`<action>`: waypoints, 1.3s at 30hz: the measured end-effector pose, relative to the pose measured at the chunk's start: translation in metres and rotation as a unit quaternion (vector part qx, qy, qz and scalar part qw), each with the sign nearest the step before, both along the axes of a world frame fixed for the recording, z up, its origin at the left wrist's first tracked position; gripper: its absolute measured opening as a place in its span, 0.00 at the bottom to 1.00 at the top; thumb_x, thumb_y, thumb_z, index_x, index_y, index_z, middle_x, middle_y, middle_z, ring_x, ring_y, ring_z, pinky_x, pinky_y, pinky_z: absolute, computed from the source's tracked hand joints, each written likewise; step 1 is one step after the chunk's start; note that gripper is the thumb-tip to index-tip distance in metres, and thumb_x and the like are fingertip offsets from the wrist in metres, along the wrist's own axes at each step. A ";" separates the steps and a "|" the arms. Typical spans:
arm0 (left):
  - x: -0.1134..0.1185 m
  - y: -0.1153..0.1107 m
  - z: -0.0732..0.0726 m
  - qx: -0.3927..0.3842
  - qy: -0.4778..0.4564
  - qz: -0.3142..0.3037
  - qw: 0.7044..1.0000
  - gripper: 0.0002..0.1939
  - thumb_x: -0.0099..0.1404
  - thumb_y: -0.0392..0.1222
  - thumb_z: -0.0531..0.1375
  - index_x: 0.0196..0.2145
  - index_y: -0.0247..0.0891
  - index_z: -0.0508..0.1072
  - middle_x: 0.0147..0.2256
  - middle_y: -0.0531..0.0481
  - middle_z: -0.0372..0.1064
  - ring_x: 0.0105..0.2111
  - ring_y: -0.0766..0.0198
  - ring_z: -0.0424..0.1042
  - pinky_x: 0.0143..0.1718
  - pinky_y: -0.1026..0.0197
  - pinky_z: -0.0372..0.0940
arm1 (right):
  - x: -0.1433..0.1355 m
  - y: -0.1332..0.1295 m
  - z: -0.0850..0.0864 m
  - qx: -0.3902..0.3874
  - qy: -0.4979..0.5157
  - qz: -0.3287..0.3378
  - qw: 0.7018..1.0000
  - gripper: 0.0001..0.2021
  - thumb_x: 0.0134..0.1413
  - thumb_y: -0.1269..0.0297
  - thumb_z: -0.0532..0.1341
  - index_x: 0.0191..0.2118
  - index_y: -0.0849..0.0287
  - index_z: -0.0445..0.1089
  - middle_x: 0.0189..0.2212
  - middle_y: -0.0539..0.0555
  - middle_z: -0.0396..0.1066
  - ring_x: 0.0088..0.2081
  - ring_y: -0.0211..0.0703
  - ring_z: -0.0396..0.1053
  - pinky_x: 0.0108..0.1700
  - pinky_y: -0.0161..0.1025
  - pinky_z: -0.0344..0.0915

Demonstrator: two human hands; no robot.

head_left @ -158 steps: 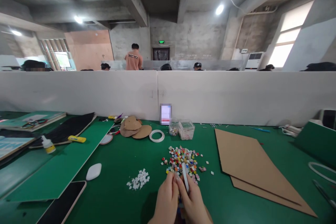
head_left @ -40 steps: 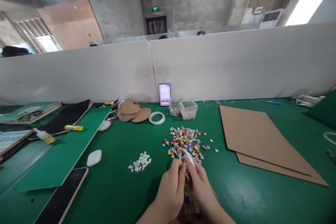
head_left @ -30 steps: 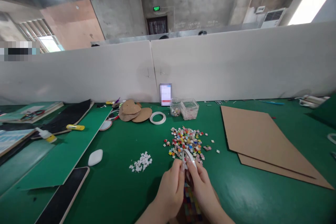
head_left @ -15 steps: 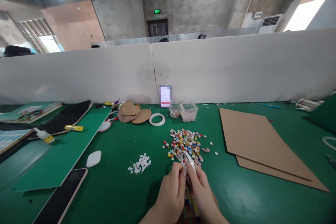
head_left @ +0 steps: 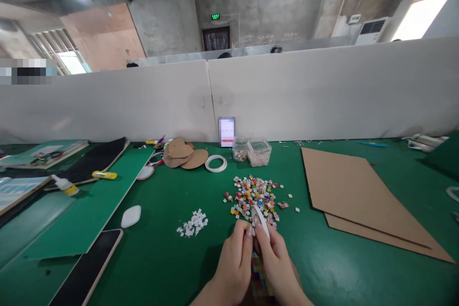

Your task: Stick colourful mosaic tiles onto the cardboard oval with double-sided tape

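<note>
My right hand (head_left: 275, 260) grips a narrow white tape roll (head_left: 262, 222), tilted on edge between thumb and fingers. Close beside it, my left hand (head_left: 233, 259) is closed, thumb pressed against the forefinger at the roll's near side. What sits in that pinch is too small to make out. Beneath both hands, partly hidden, lies a panel of coloured squares (head_left: 261, 277). Just beyond the fingertips spreads a pile of small multicoloured mosaic tiles (head_left: 254, 193). Left of it is a small heap of white paper bits (head_left: 193, 224).
Another white ring-shaped roll (head_left: 215, 163) lies behind, near cardboard pieces (head_left: 195, 158) and two clear containers (head_left: 258, 152). Brown boards (head_left: 351, 186) lie to the right. On the left are a white case (head_left: 131, 216), a dark phone (head_left: 88, 267), a green board (head_left: 89, 215) and a glue bottle (head_left: 65, 185).
The tape roll has turned more edge-on in my right hand. Both hands stay close together in nearly the same place. The whole view has shifted slightly.
</note>
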State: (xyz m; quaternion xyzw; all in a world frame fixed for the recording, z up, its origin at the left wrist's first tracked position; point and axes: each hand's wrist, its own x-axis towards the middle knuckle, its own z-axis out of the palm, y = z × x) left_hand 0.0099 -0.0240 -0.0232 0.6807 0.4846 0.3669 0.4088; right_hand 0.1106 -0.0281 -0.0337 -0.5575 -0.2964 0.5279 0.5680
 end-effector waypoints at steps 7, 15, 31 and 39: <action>-0.001 0.000 0.003 -0.004 0.010 -0.024 1.000 0.12 0.69 0.46 0.40 0.34 0.38 0.58 0.28 0.52 0.62 0.26 0.66 0.64 0.26 0.65 0.53 | 0.001 0.001 -0.002 0.007 -0.008 0.006 1.000 0.26 0.43 0.44 0.60 0.40 0.61 0.74 0.39 0.56 0.73 0.40 0.48 0.69 0.41 0.35 0.65; -0.002 -0.001 0.000 0.007 0.032 -0.025 0.999 0.13 0.69 0.46 0.39 0.33 0.38 0.57 0.24 0.53 0.60 0.22 0.67 0.61 0.23 0.65 0.50 | 0.000 -0.001 0.002 0.005 -0.018 -0.004 1.000 0.25 0.41 0.44 0.61 0.38 0.61 0.74 0.36 0.56 0.74 0.41 0.49 0.69 0.38 0.35 0.66; -0.005 0.003 -0.001 0.107 0.133 -0.030 0.985 0.09 0.68 0.39 0.40 0.33 0.40 0.56 0.23 0.52 0.62 0.20 0.65 0.62 0.21 0.64 0.47 | 0.000 0.000 0.006 0.049 -0.014 0.037 0.998 0.23 0.44 0.45 0.59 0.36 0.62 0.74 0.29 0.56 0.73 0.34 0.46 0.68 0.33 0.35 0.66; -0.004 -0.002 -0.001 0.057 0.071 -0.022 0.996 0.11 0.69 0.42 0.39 0.32 0.40 0.56 0.22 0.54 0.57 0.19 0.67 0.59 0.21 0.64 0.48 | 0.001 0.000 0.006 0.053 -0.020 0.029 0.998 0.23 0.44 0.46 0.60 0.35 0.63 0.74 0.28 0.56 0.72 0.32 0.46 0.68 0.32 0.35 0.66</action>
